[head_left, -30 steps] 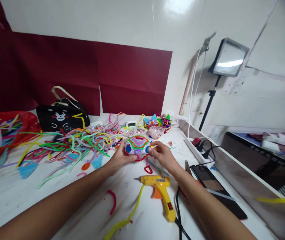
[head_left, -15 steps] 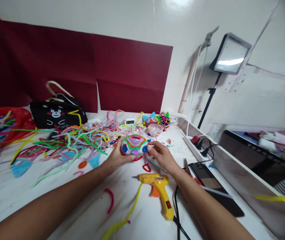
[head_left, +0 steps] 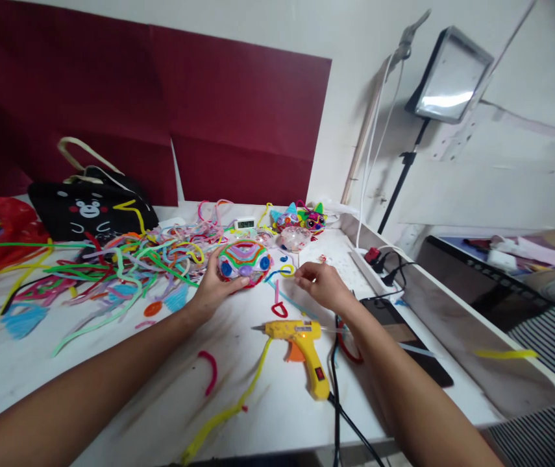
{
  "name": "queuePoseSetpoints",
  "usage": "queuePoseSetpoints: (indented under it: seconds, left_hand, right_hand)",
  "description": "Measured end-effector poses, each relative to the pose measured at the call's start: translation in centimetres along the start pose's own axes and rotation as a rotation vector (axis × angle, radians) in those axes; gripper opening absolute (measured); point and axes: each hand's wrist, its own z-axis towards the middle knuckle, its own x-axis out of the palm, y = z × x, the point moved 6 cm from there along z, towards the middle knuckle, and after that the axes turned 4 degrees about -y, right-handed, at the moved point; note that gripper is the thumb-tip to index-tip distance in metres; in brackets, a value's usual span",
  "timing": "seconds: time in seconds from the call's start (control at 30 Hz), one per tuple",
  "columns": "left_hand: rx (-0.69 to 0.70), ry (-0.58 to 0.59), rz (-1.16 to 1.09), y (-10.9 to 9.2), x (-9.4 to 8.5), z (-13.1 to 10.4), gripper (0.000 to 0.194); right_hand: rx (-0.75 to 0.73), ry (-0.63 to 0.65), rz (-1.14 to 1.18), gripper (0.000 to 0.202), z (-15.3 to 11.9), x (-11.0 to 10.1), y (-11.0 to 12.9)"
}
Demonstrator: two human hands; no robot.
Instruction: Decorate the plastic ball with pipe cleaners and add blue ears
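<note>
My left hand is closed around the side of a rounded craft piece, covered in coloured pipe-cleaner rows with two blue discs and a purple oval on its front. To the right of it and apart from it, my right hand hovers over the table, fingers curled together; whatever they may hold is hidden. A blue and yellow coiled pipe cleaner lies between the hands. Below are a red looped piece and a yellow hot glue gun on its side, nozzle pointing left.
Loose pipe cleaners are heaped at the left before a black bag. Two finished-looking craft heads and a small clock stand at the back. A phone-like black slab, cords and a power strip lie right.
My right hand has come away from the craft piece, moving to the right. My left hand keeps its hold. The view has shifted, and a blue and yellow coil now shows between the hands.
</note>
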Motion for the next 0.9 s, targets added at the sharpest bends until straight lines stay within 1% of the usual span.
queuePoseSetpoints:
  seconds: [0.1,0.17,0.33,0.47,0.6,0.77,0.9]
  left_hand:
    - [0.011,-0.042,0.003,0.0,-0.3,0.0,0.087]
    - [0.005,-0.049,0.000,0.1,-0.4,0.1,0.086]
    - [0.006,-0.066,0.000,0.3,-0.6,0.3,0.086]
    - [0.048,-0.100,0.013,-0.3,-0.7,0.4,0.087]
    - [0.111,-0.149,0.035,-1.0,-1.1,0.5,0.083]
    - [0.090,-0.203,0.037,-0.5,-1.6,0.7,0.087]
    - [0.078,-0.226,0.071,-0.2,-1.8,0.9,0.087]
  right_hand:
    - [0.011,0.121,-0.153,0.006,-0.5,0.5,-0.1]
    - [0.019,0.185,-0.237,0.004,-0.8,1.1,-0.2]
    - [0.038,0.270,-0.386,0.008,-1.1,2.2,0.0]
    - [0.057,0.286,-0.464,0.012,-1.2,2.6,0.1]
    - [0.056,0.267,-0.518,0.018,-1.0,2.6,-0.1]
    - [0.058,0.233,-0.569,0.022,-0.7,2.2,-0.6]
    - [0.026,0.219,-0.596,0.023,-0.7,2.2,0.1]
